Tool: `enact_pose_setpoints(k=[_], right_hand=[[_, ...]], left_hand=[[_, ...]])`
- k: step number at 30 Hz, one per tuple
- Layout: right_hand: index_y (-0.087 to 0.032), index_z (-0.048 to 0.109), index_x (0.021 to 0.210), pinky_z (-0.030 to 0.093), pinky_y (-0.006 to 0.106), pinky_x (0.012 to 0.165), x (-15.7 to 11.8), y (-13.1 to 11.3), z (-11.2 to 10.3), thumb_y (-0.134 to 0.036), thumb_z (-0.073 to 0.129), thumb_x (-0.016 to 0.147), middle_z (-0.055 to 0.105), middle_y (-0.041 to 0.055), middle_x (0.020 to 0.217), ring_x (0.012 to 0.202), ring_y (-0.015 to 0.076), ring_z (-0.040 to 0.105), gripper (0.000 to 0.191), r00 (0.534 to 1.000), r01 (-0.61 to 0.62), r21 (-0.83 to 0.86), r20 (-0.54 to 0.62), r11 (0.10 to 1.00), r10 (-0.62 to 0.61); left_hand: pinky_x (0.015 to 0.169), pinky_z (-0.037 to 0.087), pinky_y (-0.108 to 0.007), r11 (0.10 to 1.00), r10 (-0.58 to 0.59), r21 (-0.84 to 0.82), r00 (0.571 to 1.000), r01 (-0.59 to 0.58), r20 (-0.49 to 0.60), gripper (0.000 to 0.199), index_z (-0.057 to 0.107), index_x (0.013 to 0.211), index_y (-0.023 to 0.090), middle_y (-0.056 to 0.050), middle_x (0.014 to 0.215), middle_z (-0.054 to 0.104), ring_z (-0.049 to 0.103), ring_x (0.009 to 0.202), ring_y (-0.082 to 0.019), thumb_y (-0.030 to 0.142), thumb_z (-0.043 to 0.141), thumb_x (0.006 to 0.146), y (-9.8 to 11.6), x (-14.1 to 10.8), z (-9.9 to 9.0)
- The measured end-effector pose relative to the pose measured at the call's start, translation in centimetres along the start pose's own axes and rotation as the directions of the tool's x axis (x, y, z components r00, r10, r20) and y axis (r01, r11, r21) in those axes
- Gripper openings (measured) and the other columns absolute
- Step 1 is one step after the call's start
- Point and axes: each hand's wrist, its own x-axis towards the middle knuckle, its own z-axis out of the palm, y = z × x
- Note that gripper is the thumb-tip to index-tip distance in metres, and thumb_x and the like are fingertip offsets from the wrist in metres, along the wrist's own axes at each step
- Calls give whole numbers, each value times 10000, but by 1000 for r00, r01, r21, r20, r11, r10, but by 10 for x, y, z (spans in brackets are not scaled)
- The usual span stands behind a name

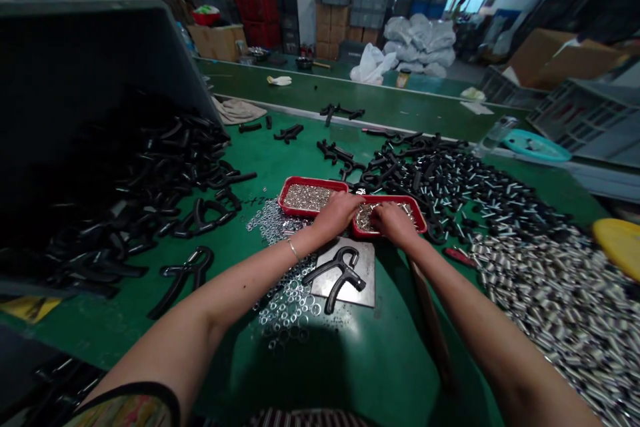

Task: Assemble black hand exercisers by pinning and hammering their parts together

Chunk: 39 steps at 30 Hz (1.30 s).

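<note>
Two red trays of small metal parts stand side by side on the green table. My left hand [340, 208] is over the right end of the left tray [286, 205], its fingers reaching to the gap between the trays; what they hold, if anything, is too small to name. In the right tray [421, 219], the bent fingers of my right hand [393, 221] dip among small metal pins, and their tips are hidden. A black clamp-like part [341, 272] with a spring lies on a square metal plate [367, 293] just below the trays.
Metal rings [287, 303] are scattered left of the plate. Black handles [200, 173] spill from a large grey bin [170, 33] at left. Black parts with pins [450, 173] and a heap of silver cylinders [565, 293] lie at right, near a yellow lid [620, 247].
</note>
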Motion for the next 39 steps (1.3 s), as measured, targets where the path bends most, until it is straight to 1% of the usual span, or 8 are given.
enact_pose_setpoints(k=[5,12,15,21,29,33,36,39], right_hand=[[-167,619,903,403,342,780,-3,-3,4,-210,514,929,675,124,945,921,269,571,117,994,-33,80,-98,996,40],[-180,574,992,449,329,792,-37,-22,-15,-299,440,986,660,106,986,900,228,601,179,947,-52,359,-278,932,160],[-211,624,902,467,329,802,-66,-39,-14,-322,521,939,674,60,928,881,215,619,156,981,-5,624,-148,782,124],[-207,595,904,493,282,638,-89,-60,14,-361,557,879,656,3,799,681,171,631,161,955,-267,870,180,416,236],[-192,593,827,426,256,607,-76,-55,18,-341,513,921,664,18,756,661,163,591,194,974,-218,715,118,664,192],[-178,572,871,440,271,665,-75,-64,8,-243,490,958,693,77,845,757,194,629,136,992,-121,384,90,915,93],[-163,581,904,450,302,738,-69,-78,-1,-112,471,936,697,158,946,916,253,630,126,994,-8,128,105,992,-5],[-172,592,899,455,304,728,-60,-85,-10,-82,484,922,704,174,959,951,271,633,142,988,46,85,140,995,-57]], left_hand=[[800,485,-324,842,-283,-444,952,306,119,98,685,937,191,-30,918,719,650,844,-177,239,607,900,1,-67,-25],[891,441,-374,864,-287,-391,948,317,135,101,665,776,182,-38,904,667,596,943,-212,241,680,856,31,-108,2],[883,440,-375,882,-274,-362,954,301,124,97,652,789,182,-38,908,653,584,950,-217,241,674,863,30,-108,6],[853,445,-376,968,-152,-179,978,176,143,132,627,862,173,-55,931,627,568,936,-222,258,565,942,35,-110,-3],[846,448,-347,993,15,111,955,-50,296,280,642,872,163,-61,951,615,542,936,-215,217,400,1002,39,-101,-1],[867,438,-372,982,74,143,944,-126,322,256,651,976,154,-81,1024,627,537,985,-237,233,409,1001,45,-108,-6],[960,394,-466,977,53,180,948,-114,313,348,639,1102,130,-135,1124,622,511,1094,-309,413,489,968,59,-121,-8],[1018,344,-522,977,-39,214,959,-23,279,479,559,1277,107,-187,1290,567,455,1213,-364,438,531,933,73,-134,-5]])
